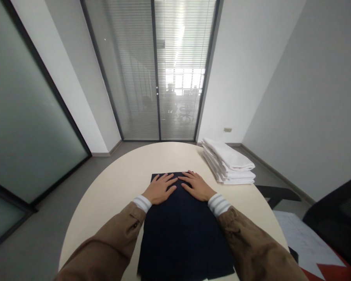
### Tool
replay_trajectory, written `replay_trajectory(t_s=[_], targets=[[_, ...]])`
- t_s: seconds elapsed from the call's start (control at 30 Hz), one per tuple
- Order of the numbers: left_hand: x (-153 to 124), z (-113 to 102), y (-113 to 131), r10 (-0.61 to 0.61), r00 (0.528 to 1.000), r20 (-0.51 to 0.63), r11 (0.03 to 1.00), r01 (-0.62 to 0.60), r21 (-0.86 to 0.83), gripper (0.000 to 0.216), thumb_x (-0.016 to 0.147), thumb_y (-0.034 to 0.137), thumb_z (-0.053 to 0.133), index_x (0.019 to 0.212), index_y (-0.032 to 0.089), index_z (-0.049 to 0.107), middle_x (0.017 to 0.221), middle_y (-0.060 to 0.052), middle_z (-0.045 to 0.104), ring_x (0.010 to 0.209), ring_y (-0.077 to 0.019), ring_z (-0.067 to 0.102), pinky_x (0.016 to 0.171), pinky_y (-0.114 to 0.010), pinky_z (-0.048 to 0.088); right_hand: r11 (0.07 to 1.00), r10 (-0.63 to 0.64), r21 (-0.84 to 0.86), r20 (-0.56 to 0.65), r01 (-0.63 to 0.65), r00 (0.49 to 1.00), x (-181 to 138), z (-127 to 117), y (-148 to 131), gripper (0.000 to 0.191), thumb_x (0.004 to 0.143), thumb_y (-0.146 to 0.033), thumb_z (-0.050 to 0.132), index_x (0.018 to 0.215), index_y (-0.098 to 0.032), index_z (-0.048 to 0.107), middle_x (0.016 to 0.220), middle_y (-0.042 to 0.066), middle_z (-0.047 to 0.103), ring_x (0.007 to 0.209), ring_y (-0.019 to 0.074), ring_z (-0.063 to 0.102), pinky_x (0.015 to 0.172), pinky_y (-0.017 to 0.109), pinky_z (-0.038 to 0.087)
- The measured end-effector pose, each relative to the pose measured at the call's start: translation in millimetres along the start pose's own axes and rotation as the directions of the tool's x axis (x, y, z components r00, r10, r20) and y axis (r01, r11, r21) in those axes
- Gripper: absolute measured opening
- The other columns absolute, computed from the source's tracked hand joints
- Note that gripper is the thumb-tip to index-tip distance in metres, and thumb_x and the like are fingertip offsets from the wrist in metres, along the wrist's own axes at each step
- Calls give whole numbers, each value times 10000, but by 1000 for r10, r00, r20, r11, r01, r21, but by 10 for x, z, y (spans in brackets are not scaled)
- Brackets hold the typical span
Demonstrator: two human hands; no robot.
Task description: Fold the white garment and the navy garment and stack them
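A folded dark navy cloth (181, 230) lies flat on the round cream table (119, 183) in front of me. My left hand (160, 188) rests palm down on the cloth's far left part, fingers stretched out and together. My right hand (196, 185) lies flat beside it on the far right part, fingers also extended. The fingertips of both hands almost meet near the cloth's far edge. Neither hand holds anything. Brown sleeves with striped white cuffs cover my forearms.
A stack of folded white cloths (229, 162) sits at the table's far right edge. A dark chair (336, 218) stands at the right, with papers (304, 238) on the floor or a low surface. Glass doors with blinds (158, 70) face me.
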State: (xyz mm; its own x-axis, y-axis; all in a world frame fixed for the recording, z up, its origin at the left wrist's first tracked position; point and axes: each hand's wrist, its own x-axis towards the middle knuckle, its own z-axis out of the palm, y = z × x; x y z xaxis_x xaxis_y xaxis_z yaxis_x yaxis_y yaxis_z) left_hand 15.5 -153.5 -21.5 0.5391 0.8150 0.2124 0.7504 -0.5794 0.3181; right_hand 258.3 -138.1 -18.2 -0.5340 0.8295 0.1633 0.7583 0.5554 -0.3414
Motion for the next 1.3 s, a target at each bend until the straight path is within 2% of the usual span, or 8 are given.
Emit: replay_trajectory(t_s=[0.17,0.3,0.43,0.53,0.73,0.9,1.07,1.3], targets=[[-34,30,-159,-261,952,-160,963,269,33,440,990,469,411,1336,271,596,1461,-89,523,1380,-339,418,1135,-563,276,961,268,-19,-162,-275,950,3,97,122,514,955,-496,476,1369,-205,567,1500,146,458,1419,347,356,1155,546,279],[-95,4,-357,-329,901,-282,941,338,-15,423,916,331,538,1296,157,600,1291,-152,627,1209,-299,557,1069,-441,398,965,243,164,-247,-206,938,-5,112,265,457,936,-431,508,1298,-159,563,1320,146,609,1262,269,541,1119,443,374],[-112,23,-540,-404,843,-355,905,426,-19,389,884,290,565,1240,138,612,1218,-161,642,1166,-298,566,1037,-424,421,909,250,402,-305,-114,919,28,137,394,415,904,-406,541,1258,-190,552,1264,108,630,1170,212,600,1066,385,438],[-97,56,-620,-385,849,-362,918,393,-54,392,882,254,574,1262,155,583,1184,-123,659,1140,-264,578,1028,-387,430,886,263,453,-321,-96,910,63,180,458,400,899,-381,536,1249,-189,560,1250,104,635,1160,206,605,1051,378,451],[-71,52,-656,-426,814,-396,881,472,23,281,880,265,574,1114,128,651,1090,-147,636,1085,-301,559,992,-424,428,953,268,225,-324,-202,907,118,202,489,435,915,-383,532,1268,-140,608,1265,157,642,1212,267,563,1087,425,388],[-43,35,-715,-443,810,-383,875,484,11,170,872,275,592,958,153,673,1028,-141,618,1037,-309,549,937,-414,433,947,321,101,-311,-305,895,188,120,506,308,945,-355,494,1071,-183,716,1138,126,683,1130,257,574,1016,378,392],[-8,31,-770,-415,833,-366,901,433,-34,79,874,245,601,867,174,633,951,-110,637,1001,-286,549,934,-387,418,930,364,69,-302,-361,881,255,80,591,269,934,-362,521,996,-235,750,1106,101,675,1083,259,566,975,364,375],[20,11,-744,-427,828,-363,904,402,-148,79,940,260,495,900,206,536,846,-62,626,837,-235,588,772,-332,428,938,346,112,-249,-328,905,287,31,639,338,967,-341,430,1010,-244,750,1114,82,685,1094,234,572,958,328,370]])
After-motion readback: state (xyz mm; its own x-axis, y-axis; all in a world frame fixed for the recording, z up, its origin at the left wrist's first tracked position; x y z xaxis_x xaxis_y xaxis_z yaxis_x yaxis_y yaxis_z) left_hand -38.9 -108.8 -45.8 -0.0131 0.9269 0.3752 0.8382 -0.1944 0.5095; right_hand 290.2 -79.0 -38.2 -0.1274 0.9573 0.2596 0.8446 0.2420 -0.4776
